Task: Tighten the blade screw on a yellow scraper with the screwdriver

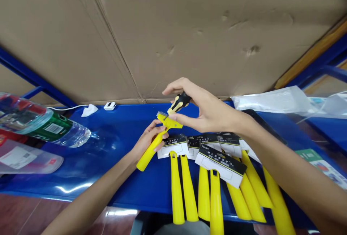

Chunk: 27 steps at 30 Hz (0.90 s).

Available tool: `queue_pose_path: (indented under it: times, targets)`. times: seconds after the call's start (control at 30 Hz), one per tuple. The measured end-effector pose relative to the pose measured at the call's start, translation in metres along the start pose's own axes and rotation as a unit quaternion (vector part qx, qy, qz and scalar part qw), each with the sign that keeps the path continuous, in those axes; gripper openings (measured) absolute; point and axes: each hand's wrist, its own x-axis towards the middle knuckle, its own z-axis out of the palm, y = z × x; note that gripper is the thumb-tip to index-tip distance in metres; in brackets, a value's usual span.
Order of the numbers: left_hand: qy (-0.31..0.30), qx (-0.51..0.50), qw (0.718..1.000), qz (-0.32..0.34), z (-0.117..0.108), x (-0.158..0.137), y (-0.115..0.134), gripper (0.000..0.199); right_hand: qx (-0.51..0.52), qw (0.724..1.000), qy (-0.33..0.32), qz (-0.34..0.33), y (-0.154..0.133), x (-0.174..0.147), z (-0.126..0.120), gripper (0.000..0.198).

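your left hand (152, 136) grips the yellow scraper (149, 155), right hand (207, 112) curls round the screwdriver (179, 103) at its head, so I'd press straight

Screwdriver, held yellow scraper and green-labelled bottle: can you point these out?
Screwdriver (179, 103): head view, on the handle.
Held yellow scraper (149, 153): head view, on the handle.
Green-labelled bottle (53, 127): head view, on the label.

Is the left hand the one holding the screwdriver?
No, the left hand grips a yellow scraper, while the right hand is on the screwdriver.
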Motion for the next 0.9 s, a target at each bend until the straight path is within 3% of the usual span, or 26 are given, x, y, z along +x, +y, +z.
queue_pose_path:
  times: [0.17, 0.33, 0.47, 0.53, 0.63, 0.73, 0.83, 0.9]
  targets:
    - [0.021, -0.018, 1.000, 0.012, -0.003, 0.002, 0.000, 0.046, -0.011, 0.999, 0.038, -0.003, 0.000, 0.000, 0.003, 0.020]
    - [0.016, -0.010, 1.000, 0.004, -0.006, 0.002, -0.002, 0.043, 0.007, 1.000, -0.009, 0.027, -0.002, -0.001, 0.004, 0.043]
    - [0.031, -0.009, 0.999, 0.010, -0.004, 0.001, 0.000, 0.046, -0.011, 0.999, 0.028, 0.034, 0.002, -0.003, 0.008, 0.034]
    - [0.033, -0.004, 0.999, 0.011, -0.001, 0.001, 0.001, 0.047, -0.049, 0.997, 0.049, 0.041, 0.004, -0.002, 0.010, 0.040]
    - [0.043, -0.015, 0.999, 0.020, 0.002, 0.002, 0.003, 0.048, -0.025, 0.998, 0.024, 0.045, 0.006, -0.002, 0.011, 0.045]
    - [0.053, -0.027, 0.998, 0.027, 0.003, 0.001, 0.004, 0.048, 0.017, 0.999, 0.033, 0.039, 0.006, -0.003, 0.011, 0.034]
    - [0.038, -0.024, 0.999, 0.019, 0.001, 0.000, 0.003, 0.048, -0.018, 0.996, 0.072, 0.040, 0.005, -0.004, 0.010, 0.030]
    - [0.030, -0.020, 0.999, 0.013, 0.001, -0.001, 0.003, 0.049, -0.024, 0.997, 0.054, 0.050, 0.003, -0.004, 0.008, 0.033]
